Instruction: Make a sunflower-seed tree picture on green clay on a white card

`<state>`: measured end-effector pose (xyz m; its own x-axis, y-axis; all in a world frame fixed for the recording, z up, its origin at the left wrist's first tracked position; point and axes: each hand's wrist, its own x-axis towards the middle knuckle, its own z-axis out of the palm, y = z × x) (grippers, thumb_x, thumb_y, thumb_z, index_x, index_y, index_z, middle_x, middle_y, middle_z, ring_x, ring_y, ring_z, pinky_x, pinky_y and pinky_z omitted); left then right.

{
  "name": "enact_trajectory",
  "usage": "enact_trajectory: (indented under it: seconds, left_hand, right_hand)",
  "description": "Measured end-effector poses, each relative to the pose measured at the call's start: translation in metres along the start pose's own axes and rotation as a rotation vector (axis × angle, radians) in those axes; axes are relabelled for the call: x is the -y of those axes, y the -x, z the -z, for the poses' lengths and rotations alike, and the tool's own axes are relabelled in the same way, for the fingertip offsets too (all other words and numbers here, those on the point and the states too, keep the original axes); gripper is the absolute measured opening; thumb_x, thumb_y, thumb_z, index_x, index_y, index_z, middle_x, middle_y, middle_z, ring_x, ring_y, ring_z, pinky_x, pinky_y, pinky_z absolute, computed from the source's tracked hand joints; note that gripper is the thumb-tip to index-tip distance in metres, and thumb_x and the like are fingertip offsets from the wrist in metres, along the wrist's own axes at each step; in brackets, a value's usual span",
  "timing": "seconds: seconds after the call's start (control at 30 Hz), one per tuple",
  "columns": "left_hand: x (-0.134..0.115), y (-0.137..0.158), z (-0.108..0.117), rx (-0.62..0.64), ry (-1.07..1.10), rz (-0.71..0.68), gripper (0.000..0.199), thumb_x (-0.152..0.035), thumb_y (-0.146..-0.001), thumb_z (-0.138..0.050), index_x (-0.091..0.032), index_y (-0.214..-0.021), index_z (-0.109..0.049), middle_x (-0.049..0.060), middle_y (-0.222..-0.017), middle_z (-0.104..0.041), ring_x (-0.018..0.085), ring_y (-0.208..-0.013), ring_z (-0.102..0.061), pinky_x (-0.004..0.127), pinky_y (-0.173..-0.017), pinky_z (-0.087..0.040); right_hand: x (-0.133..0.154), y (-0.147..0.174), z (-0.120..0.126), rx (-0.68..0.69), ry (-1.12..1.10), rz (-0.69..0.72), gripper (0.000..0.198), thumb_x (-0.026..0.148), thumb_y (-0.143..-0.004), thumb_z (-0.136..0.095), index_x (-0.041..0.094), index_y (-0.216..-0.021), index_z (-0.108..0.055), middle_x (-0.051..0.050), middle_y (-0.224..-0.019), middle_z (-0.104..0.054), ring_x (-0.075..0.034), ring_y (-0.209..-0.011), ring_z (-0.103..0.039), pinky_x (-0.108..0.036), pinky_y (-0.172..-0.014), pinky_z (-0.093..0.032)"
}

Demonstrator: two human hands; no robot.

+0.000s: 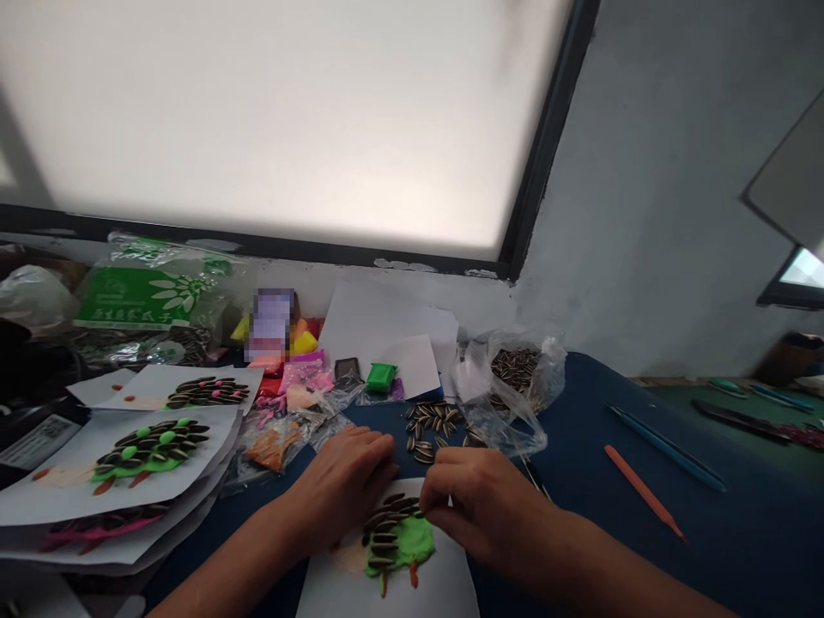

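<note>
White card [444, 584] is steadied by the left hand [341, 489]; a sunflower seed [417, 513] is pinched in right-hand fingers [444, 506] above half-covered green clay [412, 542].

Both hands at a green clay figure [400, 542] studded with sunflower seeds on a white card [444, 592]: left hand [344, 482] pressing flat beside it, right hand [480, 502] pinching at its edge; loose seeds [433, 422] just beyond.
</note>
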<state>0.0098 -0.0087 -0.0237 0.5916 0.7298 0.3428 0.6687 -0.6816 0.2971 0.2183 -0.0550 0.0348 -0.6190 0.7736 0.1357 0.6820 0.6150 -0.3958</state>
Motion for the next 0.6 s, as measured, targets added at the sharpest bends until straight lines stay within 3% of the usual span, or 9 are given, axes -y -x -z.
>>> enact_trajectory:
  seconds: [0.6]
  left_hand:
    - [0.0,0.0,0.001,0.014,-0.016,0.003,0.024,-0.018,-0.093,-0.047,-0.02,-0.07,-0.046,0.0,-0.069,-0.054,0.016,-0.066,-0.049,0.029,-0.062,-0.033]
  right_hand:
    - [0.007,-0.001,-0.018,0.03,0.06,-0.03,0.015,0.012,-0.089,-0.058,0.018,-0.081,-0.069,-0.003,-0.083,-0.069,-0.014,-0.072,-0.064,-0.022,-0.063,-0.04]
